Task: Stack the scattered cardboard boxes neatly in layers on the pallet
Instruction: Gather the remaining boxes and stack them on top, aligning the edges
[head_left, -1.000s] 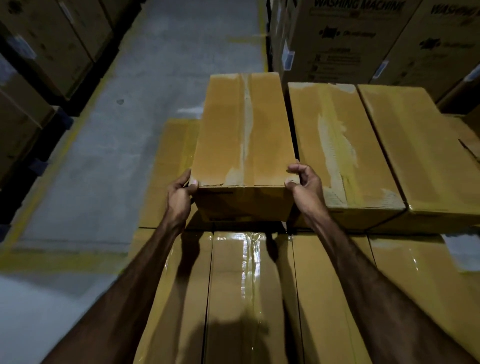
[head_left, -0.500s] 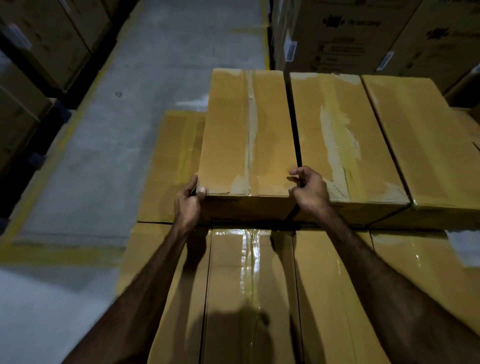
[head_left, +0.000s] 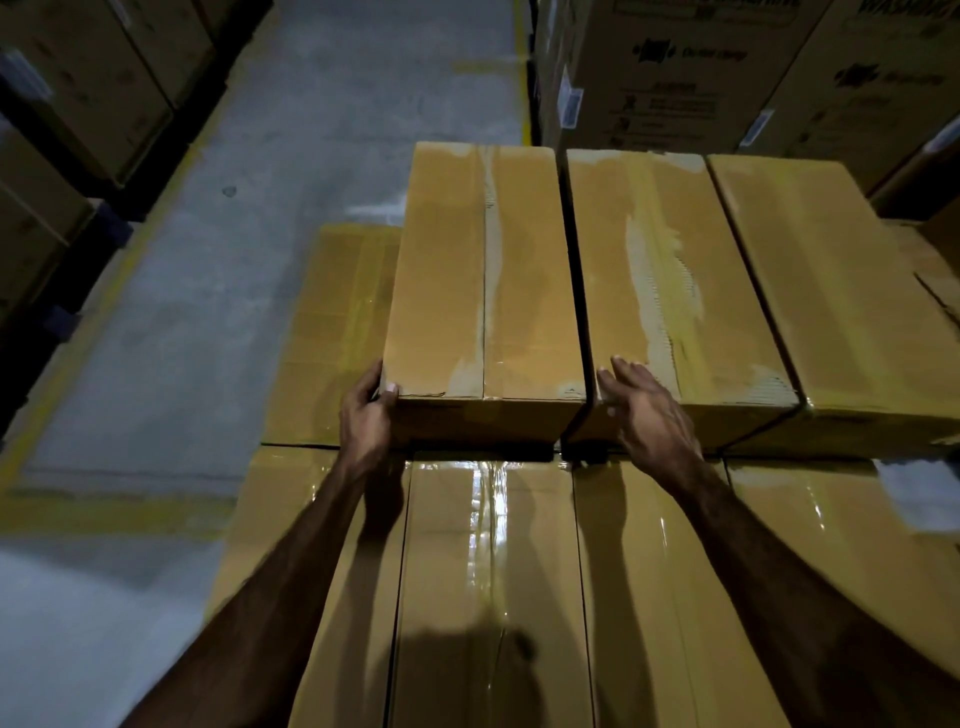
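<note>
A long taped cardboard box (head_left: 483, 275) lies on the upper layer of the stack, its right side against a second box (head_left: 670, 280); a third box (head_left: 831, 291) lies further right. My left hand (head_left: 366, 415) grips the first box's near left corner, thumb on top. My right hand (head_left: 649, 410) has its fingers straight and lies over the second box's near left corner, off the first box. Below them, glossy taped boxes (head_left: 488, 571) form the lower layer. The pallet itself is hidden.
One lower-layer box (head_left: 337, 332) shows uncovered left of the first box. Grey concrete floor (head_left: 260, 234) with yellow lines runs along the left. Dark racks with cartons (head_left: 78, 104) line the far left; large printed cartons (head_left: 701, 78) stand behind the stack.
The box went down and slid right against its neighbour. My right hand let go of its right corner and now lies open on the second box. My left hand still holds the left corner.
</note>
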